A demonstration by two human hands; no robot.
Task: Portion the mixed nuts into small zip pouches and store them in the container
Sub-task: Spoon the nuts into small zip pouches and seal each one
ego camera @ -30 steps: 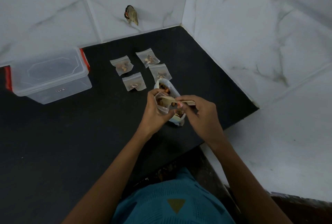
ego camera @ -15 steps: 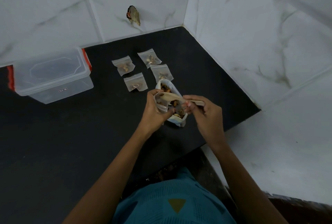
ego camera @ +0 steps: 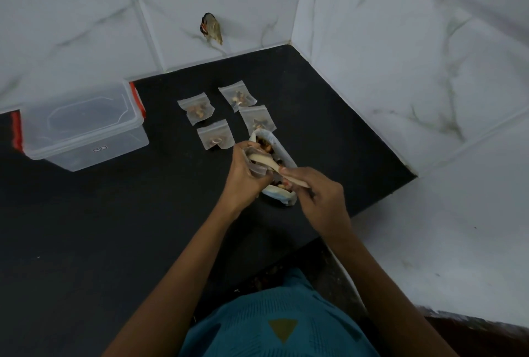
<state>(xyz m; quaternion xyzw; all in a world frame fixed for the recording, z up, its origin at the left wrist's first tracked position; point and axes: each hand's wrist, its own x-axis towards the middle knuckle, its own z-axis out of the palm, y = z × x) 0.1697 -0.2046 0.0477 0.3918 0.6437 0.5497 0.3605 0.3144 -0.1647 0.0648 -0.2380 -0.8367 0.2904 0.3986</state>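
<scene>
Now both hands work above the black desk (ego camera: 114, 228), a little to the 1 o'clock side of the middle of the view. The left hand (ego camera: 243, 179) is curled around a small clear zip pouch (ego camera: 257, 170) and holds its mouth open. The right hand (ego camera: 323, 199) pinches the handle of a wooden spoon (ego camera: 262, 159). The spoon points toward 10 o'clock, and its bowl lies at the mouth of the pouch. Whether nuts are on the spoon cannot be told.

Just under the hands lies a white bag of mixed nuts (ego camera: 283, 150). It is open at the top and stretches from 11 o'clock to 5 o'clock, and brown nuts show inside it.

Four filled pouches lie flat on the desk at 12 o'clock from the hands. The first pouch (ego camera: 197, 107) is the farthest to 9 o'clock, the second pouch (ego camera: 237, 96) is nearest the wall, the third pouch (ego camera: 257, 119) touches the far end of the bag, and the fourth pouch (ego camera: 215, 137) lies just beside the left hand.

Well apart, at 9 o'clock from the pouches, stands the clear container (ego camera: 86, 139) with its lid on and red clasps at both ends.
</scene>
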